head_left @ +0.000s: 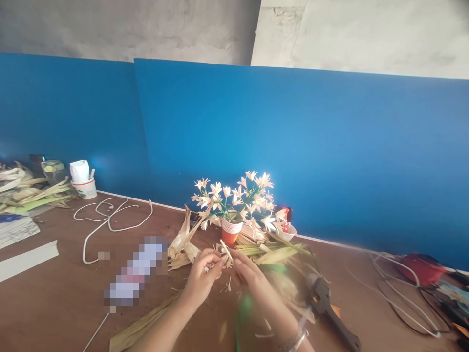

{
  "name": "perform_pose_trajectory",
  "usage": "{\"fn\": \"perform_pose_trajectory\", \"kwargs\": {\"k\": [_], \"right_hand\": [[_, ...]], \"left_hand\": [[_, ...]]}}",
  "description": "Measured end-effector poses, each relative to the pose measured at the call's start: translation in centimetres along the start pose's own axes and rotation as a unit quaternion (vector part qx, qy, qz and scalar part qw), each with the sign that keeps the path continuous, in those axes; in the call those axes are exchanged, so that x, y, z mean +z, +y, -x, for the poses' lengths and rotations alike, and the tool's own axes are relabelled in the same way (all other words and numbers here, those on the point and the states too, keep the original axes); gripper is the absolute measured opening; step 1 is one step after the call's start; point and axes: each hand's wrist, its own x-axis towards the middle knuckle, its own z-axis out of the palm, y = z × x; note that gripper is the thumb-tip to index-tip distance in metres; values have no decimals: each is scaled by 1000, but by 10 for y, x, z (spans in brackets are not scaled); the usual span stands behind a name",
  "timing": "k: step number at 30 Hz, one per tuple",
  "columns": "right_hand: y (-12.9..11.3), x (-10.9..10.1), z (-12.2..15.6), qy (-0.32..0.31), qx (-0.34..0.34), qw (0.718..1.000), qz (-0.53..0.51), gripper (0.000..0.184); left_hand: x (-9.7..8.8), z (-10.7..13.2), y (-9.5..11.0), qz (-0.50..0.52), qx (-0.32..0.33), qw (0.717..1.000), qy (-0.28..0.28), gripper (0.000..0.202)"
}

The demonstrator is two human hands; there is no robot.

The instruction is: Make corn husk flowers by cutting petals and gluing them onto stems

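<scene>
My left hand [203, 275] is closed, thumb against bent fingers, on a small pale corn husk piece [226, 248]. From the other side my right hand [249, 268] meets the same piece, its fingers together and its thumb mostly hidden. Exactly how the piece is folded is too small to tell. Just beyond both hands stands a red and white paper cup [231, 231] filled with pale husk flowers [238, 198] on green stems. Dry corn husks [183, 242] lie left of the cup, and greenish husks [282, 253] to its right.
A black glue gun [330, 308] lies to the right of my right forearm. A white cable [110, 220] loops at the left, near a blurred-out object [137, 271]. A white cup [85, 188] stands far left, a red pouch [421, 269] far right. A blue partition [293, 146] backs the table.
</scene>
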Motion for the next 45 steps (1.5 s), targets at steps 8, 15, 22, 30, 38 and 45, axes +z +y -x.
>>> {"fn": "perform_pose_trajectory", "kwargs": {"k": [8,15,22,30,38,45], "right_hand": [[5,-4,-3,-73,7,997,31,48],[27,8,-7,28,-199,911,361,49],[39,18,-3,85,-198,743,634,81],[20,1,-9,140,-136,929,315,52],[8,6,-3,-31,30,999,6,59],[23,13,-7,31,-180,939,293,46]], "left_hand": [[2,-1,-5,16,-6,1000,23,20],[8,0,-10,-23,3,994,109,21],[10,-1,-14,-37,2,990,133,24],[2,-5,-20,-98,23,985,137,23],[0,-5,-17,-110,63,988,93,18],[6,-3,-14,-55,40,989,134,19]]}}
